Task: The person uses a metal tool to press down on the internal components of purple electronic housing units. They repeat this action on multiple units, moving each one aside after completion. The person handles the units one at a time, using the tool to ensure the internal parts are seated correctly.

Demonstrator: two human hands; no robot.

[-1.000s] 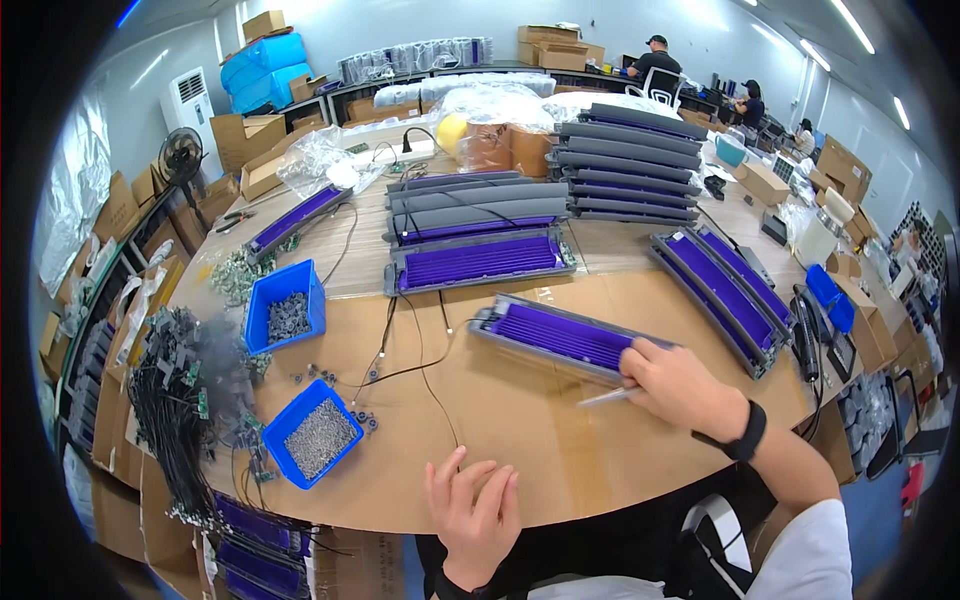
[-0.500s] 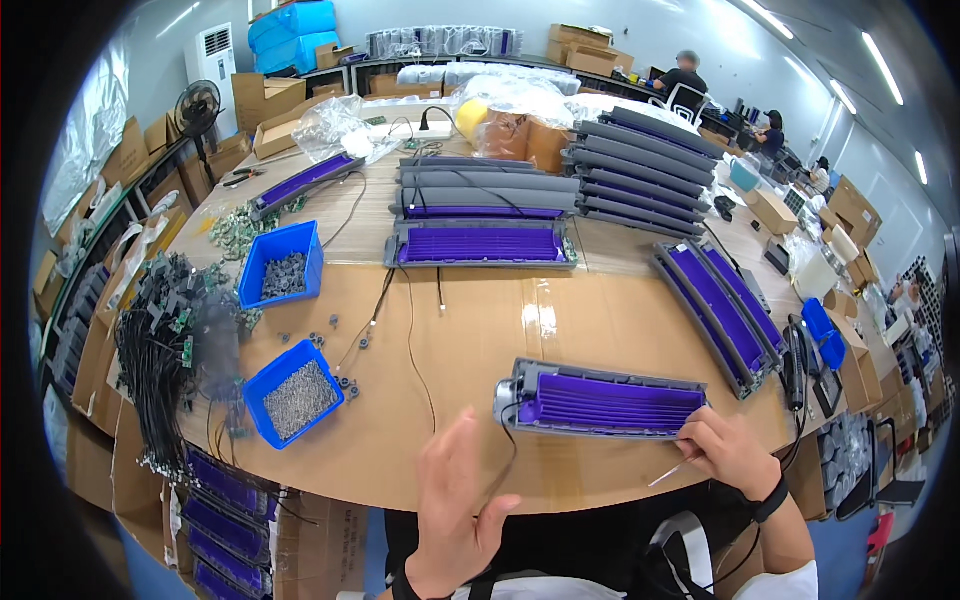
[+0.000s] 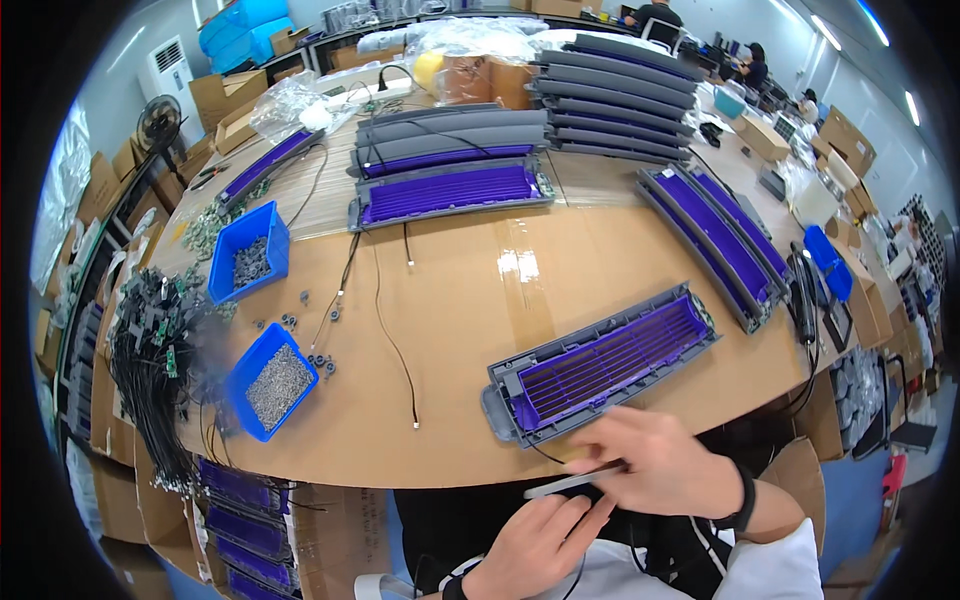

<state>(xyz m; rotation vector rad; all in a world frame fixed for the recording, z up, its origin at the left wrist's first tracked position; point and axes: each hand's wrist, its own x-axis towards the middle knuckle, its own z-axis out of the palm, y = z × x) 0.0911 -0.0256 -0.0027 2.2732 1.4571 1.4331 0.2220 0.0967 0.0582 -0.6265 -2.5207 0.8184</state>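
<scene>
A long grey housing with a purple slatted insert (image 3: 615, 360) lies slantwise on the cardboard sheet, close to the table's front edge. Just below it my right hand (image 3: 655, 468) is closed around a slim silver tool (image 3: 568, 483), whose exact kind is unclear; its tip points left. My left hand (image 3: 530, 548) is in front of the table edge, under the tool, with thumb and fingers pressed together. Whatever those fingers hold cannot be made out. A thin dark cable (image 3: 545, 453) runs from the housing's near left end toward my hands.
Blue bins of screws (image 3: 278, 388) and small dark parts (image 3: 250, 262) stand at left, beside bundled black cables (image 3: 150, 370). More housings (image 3: 450, 195) lie at the back, with a stack (image 3: 615, 100) behind and a pair (image 3: 715, 240) at right. A loose cable (image 3: 385, 330) crosses the cardboard.
The housing has turned, its right end now pointing away. My right hand has left its right end and moved left with the tool. My left hand has lowered, gone right and closed its fingers.
</scene>
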